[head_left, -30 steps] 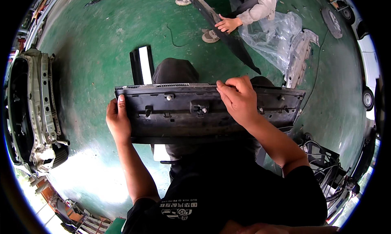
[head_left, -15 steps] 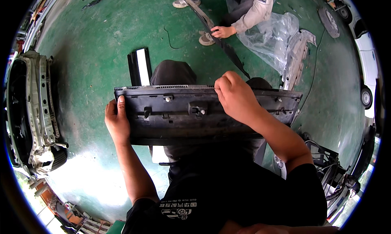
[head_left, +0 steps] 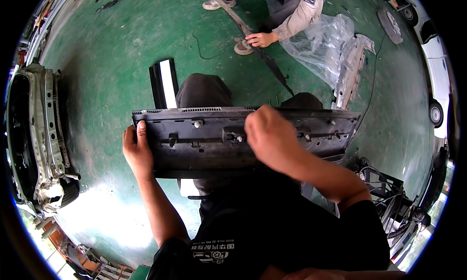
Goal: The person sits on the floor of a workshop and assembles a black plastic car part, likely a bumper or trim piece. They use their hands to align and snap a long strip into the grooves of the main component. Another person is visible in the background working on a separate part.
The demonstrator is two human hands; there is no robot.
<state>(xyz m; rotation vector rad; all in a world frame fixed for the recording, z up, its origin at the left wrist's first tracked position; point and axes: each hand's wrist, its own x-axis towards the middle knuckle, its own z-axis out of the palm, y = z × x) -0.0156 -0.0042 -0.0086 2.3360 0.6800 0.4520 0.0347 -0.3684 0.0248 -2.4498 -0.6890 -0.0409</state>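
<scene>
A long dark grey plastic car trim panel (head_left: 204, 141), ribbed and studded with clips on its upturned face, lies level across the person's lap at the centre of the view, reaching from 9 o'clock to 3 o'clock. The left hand (head_left: 137, 151) clasps its left end, thumb flat on the upper face and the other fingers hidden beneath, so the grip is closed on the panel. The right hand (head_left: 272, 136) lies curled over the middle of the panel's top edge, fingers bent onto a clip there; whether it pinches anything I cannot tell.

The panel hides the knees and most of the green painted floor (head_left: 116, 51) below it. Just past its far edge at 11 o'clock stands a narrow black-and-white strip part (head_left: 163, 83). At 9 o'clock, well apart, lies a pale metal car body frame (head_left: 41, 134). At 1 o'clock another person crouches, one hand (head_left: 260, 39) on a long thin black strip (head_left: 272, 68) that slants down toward the panel's far edge; beside it lie a crumpled clear plastic sheet (head_left: 321, 44) and a grey moulded trim piece (head_left: 348, 68). Black wire racks (head_left: 384, 192) sit at 4 o'clock.
</scene>
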